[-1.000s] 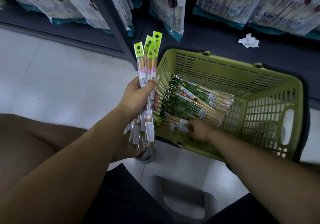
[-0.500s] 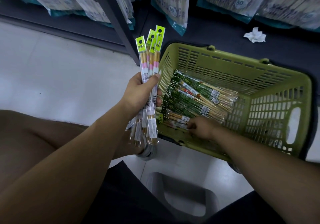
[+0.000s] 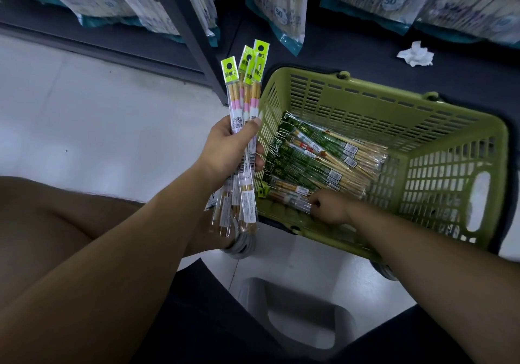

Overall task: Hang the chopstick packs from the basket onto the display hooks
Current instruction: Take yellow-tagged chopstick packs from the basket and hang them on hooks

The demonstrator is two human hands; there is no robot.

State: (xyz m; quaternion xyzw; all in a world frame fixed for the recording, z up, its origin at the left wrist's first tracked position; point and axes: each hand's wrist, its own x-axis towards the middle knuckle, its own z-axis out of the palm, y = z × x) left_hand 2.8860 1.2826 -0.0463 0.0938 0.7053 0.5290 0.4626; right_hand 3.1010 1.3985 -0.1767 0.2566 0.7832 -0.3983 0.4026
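A green plastic basket [image 3: 422, 116] stands on the floor in front of me. Inside lie several chopstick packs [image 3: 323, 161] with dark green wrappers. My left hand [image 3: 230, 150] grips a bunch of chopstick packs with yellow-green header cards [image 3: 247, 68], held upright beside the basket's left wall. My right hand [image 3: 329, 209] reaches into the basket's near corner and its fingers curl round a clear chopstick pack [image 3: 292, 197] lying at the bottom. No display hooks are visible.
Large bags of goods [image 3: 281, 12] hang or stand on the dark shelf base [image 3: 351, 54] behind the basket. A dark shelf upright [image 3: 194, 40] rises left of it. A crumpled white tissue [image 3: 415, 54] lies on the base. A grey stool [image 3: 298, 316] is under me.
The view has shifted a little downward. My right hand has closed on a pack at the basket's near corner. The left hand keeps its bunch in the same place.
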